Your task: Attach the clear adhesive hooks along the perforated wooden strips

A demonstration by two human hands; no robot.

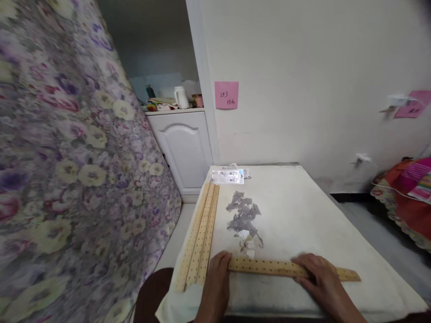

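A long wooden strip with rows of small holes (266, 267) lies crosswise near the front of the table. My left hand (218, 273) is closed round its left end. Farther along, toward its right end, my right hand (318, 271) grips the same strip, fingers over the far edge and thumb on the near side. Left of my left hand, several similar perforated wooden strips (201, 233) lie side by side, running away from me. Beyond the held strip is a loose pile of small grey pieces (243, 213), with clear plastic bits and tiny metal parts (248, 246) at its near end.
A clear plastic package (227, 176) lies at the far edge of the cloth-covered table (292, 202). A white wall with a pink note (226, 95) stands behind. A floral curtain (84, 157) hangs at left, beside a white cabinet (183, 148) bearing a white jug (181, 97).
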